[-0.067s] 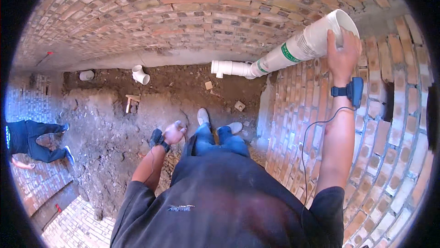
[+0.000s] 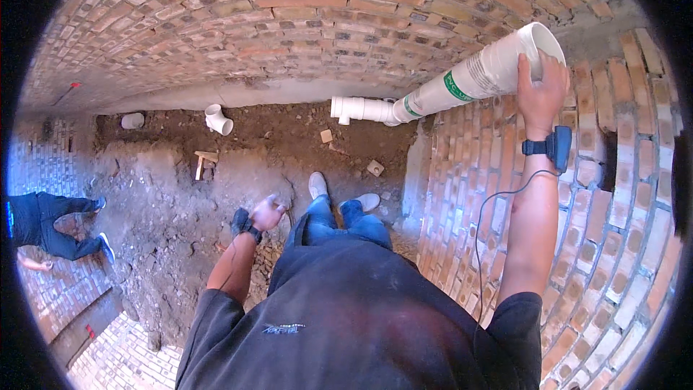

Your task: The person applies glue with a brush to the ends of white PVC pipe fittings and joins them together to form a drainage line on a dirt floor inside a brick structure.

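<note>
A long white PVC pipe [image 2: 469, 76] with a green printed band leans up toward the right, its wide open mouth uppermost. My right hand [image 2: 541, 90] grips the rim of that mouth, thumb on the outer wall and fingers over the edge. The pipe's lower end meets a white pipe fitting [image 2: 361, 109] with a short side branch, which lies on the soil by the far wall. My left hand [image 2: 268, 215] hangs over the dirt beside my legs, away from the pipe. It is smeared by motion, so its fingers and anything in them cannot be made out.
Brick walls stand ahead [image 2: 289, 36] and at right [image 2: 498, 195]. On the soil lie a white branch fitting [image 2: 218, 120], another white pipe piece [image 2: 133, 121], a wooden piece [image 2: 206, 156] and small blocks. Another person [image 2: 61, 224] is at far left. A cable [image 2: 478, 246] hangs from my right wrist.
The pipe's upper end and my right hand have dropped slightly. My left hand has shifted a little to the left and blurred.
</note>
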`<state>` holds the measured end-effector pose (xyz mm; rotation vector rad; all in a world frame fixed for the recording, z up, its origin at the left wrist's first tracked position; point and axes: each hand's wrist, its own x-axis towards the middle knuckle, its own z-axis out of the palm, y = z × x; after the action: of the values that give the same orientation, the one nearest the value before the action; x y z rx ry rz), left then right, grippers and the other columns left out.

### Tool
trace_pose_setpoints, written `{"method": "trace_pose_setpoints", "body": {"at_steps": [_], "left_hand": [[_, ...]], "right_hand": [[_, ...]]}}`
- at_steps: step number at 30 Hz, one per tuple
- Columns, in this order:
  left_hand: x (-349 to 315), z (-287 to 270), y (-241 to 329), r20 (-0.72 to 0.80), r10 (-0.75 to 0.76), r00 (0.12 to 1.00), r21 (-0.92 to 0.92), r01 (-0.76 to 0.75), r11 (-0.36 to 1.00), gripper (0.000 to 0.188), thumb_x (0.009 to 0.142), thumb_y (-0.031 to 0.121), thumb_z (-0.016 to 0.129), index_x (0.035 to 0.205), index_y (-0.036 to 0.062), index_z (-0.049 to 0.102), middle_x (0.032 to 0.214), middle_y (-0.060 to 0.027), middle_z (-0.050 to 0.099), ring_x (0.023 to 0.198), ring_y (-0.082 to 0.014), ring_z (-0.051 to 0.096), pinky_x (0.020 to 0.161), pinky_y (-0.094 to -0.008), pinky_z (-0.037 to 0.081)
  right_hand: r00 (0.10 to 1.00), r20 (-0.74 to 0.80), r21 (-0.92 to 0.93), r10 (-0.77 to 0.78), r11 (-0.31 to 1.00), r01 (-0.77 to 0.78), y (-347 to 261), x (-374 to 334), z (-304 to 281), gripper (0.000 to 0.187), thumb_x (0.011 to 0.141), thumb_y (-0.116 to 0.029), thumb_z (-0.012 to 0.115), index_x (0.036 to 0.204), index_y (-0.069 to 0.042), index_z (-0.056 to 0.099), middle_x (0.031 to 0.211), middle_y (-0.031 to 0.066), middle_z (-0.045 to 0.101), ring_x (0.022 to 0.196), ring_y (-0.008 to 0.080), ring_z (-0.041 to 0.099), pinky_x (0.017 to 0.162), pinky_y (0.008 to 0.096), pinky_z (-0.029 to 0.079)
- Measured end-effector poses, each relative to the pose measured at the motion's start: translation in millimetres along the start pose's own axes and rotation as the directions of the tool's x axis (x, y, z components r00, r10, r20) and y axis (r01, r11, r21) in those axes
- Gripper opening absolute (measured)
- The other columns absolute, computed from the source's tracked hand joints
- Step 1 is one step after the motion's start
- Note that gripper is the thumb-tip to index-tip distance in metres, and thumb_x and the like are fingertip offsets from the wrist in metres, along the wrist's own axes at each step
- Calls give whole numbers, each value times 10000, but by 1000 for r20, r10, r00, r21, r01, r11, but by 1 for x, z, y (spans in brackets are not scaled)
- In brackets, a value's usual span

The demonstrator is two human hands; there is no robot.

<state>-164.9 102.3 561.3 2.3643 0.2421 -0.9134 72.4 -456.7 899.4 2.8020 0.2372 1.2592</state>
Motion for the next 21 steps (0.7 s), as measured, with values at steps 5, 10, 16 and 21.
{"method": "trace_pose_setpoints", "body": {"at_steps": [5, 10, 16, 21], "left_hand": [[2, -9, -60, 45, -143, 989, 72, 139, 988, 496, 838, 410, 627, 1199, 72, 603, 1078, -162, 691, 1037, -340, 646, 905, -426, 506], [11, -7, -89, 36, -125, 991, 96, 121, 988, 506, 838, 441, 612, 1206, 94, 602, 1101, -165, 682, 1059, -344, 635, 919, -431, 498], [10, -24, -62, 8, 8, 1000, -6, -8, 1000, 473, 868, 461, 577, 1184, 109, 596, 1131, -192, 661, 1090, -371, 612, 943, -437, 477], [4, -48, -60, 9, 10, 1000, -16, -10, 1000, 476, 865, 445, 589, 1178, 87, 596, 1142, -194, 655, 1103, -377, 605, 946, -438, 475]], "right_hand": [[994, 90, 5, 61, 998, -62, -11, 5, -4, 359, 853, -322, 685, 1051, -22, 672, 968, 150, 663, 936, 339, 589, 889, 443, 428], [990, 126, 19, 61, 998, -64, -22, 8, 0, 399, 879, -353, 649, 1090, -15, 666, 1040, 175, 666, 981, 359, 595, 958, 449, 413], [995, 93, -6, 26, 1000, -26, -25, 9, -1, 420, 879, -372, 638, 1100, -15, 661, 1053, 184, 663, 993, 377, 593, 975, 467, 403], [986, 160, 69, 45, 996, -56, -22, 15, -11, 411, 865, -365, 653, 1102, -29, 655, 1042, 176, 660, 992, 369, 592, 934, 461, 424]]}}
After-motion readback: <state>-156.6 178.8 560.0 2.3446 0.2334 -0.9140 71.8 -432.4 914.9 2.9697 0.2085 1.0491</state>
